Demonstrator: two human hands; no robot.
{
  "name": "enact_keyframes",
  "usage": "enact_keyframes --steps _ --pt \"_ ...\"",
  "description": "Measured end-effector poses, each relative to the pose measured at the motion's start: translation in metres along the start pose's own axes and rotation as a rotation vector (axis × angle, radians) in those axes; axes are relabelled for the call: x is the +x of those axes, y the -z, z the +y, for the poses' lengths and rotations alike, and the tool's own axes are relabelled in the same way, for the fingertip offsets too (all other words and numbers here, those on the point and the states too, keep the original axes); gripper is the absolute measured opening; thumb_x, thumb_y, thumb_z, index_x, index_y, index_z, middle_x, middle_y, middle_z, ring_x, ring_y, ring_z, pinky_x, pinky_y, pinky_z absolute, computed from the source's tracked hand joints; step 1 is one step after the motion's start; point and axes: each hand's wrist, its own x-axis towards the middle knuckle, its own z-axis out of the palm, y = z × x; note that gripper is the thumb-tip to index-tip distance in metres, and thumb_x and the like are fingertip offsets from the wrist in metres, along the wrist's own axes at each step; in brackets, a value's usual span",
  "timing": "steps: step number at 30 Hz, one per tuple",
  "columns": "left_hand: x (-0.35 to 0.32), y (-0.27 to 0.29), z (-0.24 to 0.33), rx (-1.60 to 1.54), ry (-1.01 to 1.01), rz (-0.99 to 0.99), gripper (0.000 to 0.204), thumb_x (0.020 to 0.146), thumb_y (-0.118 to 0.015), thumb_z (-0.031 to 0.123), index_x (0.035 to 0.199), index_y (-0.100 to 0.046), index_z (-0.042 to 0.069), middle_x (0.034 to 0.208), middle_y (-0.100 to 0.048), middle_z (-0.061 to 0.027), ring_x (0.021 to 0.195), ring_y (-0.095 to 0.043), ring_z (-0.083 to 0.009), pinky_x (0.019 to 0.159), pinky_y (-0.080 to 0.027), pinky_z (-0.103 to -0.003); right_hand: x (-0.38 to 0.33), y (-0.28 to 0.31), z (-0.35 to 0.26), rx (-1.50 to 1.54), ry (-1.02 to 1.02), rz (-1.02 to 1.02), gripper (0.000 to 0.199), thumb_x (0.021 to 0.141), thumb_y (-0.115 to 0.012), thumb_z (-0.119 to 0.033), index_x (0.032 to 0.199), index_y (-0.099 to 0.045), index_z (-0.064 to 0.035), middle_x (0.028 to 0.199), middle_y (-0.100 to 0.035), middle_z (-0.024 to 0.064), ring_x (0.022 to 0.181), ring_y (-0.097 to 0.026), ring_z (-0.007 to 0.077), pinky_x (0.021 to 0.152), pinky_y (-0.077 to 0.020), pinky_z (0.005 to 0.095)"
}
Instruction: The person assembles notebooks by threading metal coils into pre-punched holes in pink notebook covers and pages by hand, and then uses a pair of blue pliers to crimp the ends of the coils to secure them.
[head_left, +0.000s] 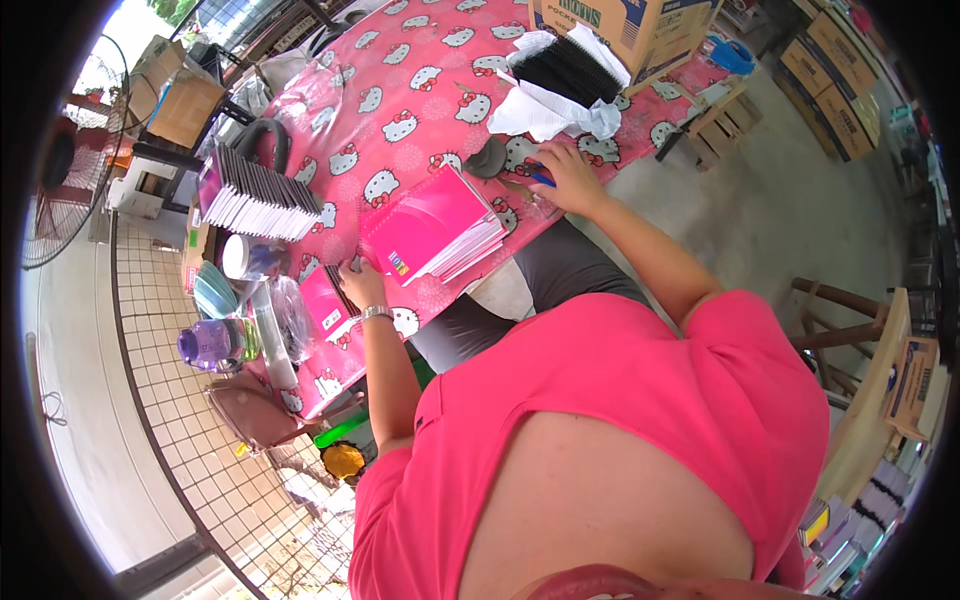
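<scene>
We are partway through a job with notebooks at a bench covered in a pink cartoon-cat cloth. Our left hand rests at the near-left corner of a pink notebook stack lying flat just in front of us — the fingers seem curled against the stack's edge, though we cannot tell whether they pinch a cover or only steady it. Our right hand lies further along the bench, its grip closed around a blue pen-like tool, just beside a dark grey lump that we cannot identify. Beyond that hand sits a bundle of black binding coils on white paper wrapping, with a cardboard box behind it. To our left a long row of notebooks stands on edge, leaning together, which we judge to be either finished work or stock waiting its turn; the picture does not settle which. Another pink notebook lies under our left wrist near the bench edge, close to a purple bottle and a white tub. By our reckoning a fair share remains — the stack in front is thick and the coils look plentiful.
</scene>
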Motion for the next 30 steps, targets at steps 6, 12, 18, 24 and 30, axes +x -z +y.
enact_keyframes --steps 6,12,18,24,30 --pt "0.020 0.083 0.175 -0.714 -0.158 -0.550 0.050 0.100 -0.052 0.039 0.128 -0.057 -0.002 0.124 -0.062 -0.0172 0.114 -0.058 -0.0246 0.097 -0.044 -0.038 0.036 0.089 -0.073 0.695 0.331 -0.270 0.109 0.066 -0.088 -0.030 0.154 -0.026 -0.0125 0.141 -0.048 0.0169 0.121 -0.053 0.0292 0.101 -0.0434 0.0408" --pt "0.059 0.072 0.205 -0.231 -0.432 -1.410 0.059 0.098 -0.054 0.045 0.135 -0.053 -0.001 0.138 -0.054 -0.0145 0.124 -0.053 -0.0230 0.111 -0.032 -0.032 0.091 0.082 -0.102 0.503 0.265 -0.653 0.120 0.066 -0.088 -0.029 0.157 -0.011 -0.0119 0.144 -0.045 0.0202 0.120 -0.056 0.0305 0.102 -0.0444 0.0380" --pt "0.052 0.068 0.233 -0.251 -0.185 -1.504 0.052 0.093 -0.065 0.034 0.129 -0.056 -0.002 0.115 -0.067 -0.0065 0.104 -0.062 -0.0111 0.091 -0.049 -0.027 0.096 0.059 -0.084 0.401 0.421 -0.502 0.122 0.068 -0.086 -0.029 0.157 -0.003 -0.0137 0.137 -0.053 0.0204 0.100 -0.065 0.0290 0.088 -0.0521 0.0362" --pt "0.045 0.080 0.243 -0.244 -0.084 -1.482 0.063 0.091 -0.068 0.034 0.137 -0.047 -0.003 0.120 -0.064 -0.0085 0.107 -0.062 -0.0132 0.092 -0.049 -0.028 0.106 0.078 -0.095 0.529 0.186 -0.751 0.125 0.068 -0.086 -0.031 0.157 0.001 -0.0149 0.141 -0.049 0.0228 0.105 -0.064 0.0294 0.093 -0.0505 0.0373" --pt "0.050 0.077 0.236 -0.277 -0.070 -1.460 0.065 0.090 -0.068 0.033 0.139 -0.044 -0.003 0.123 -0.063 -0.0095 0.107 -0.063 -0.0150 0.092 -0.050 -0.029 0.102 0.075 -0.091 0.591 0.191 -0.729 0.118 0.069 -0.085 -0.020 0.157 -0.005 -0.0153 0.142 -0.049 0.0241 0.112 -0.062 0.0314 0.098 -0.0482 0.0369"
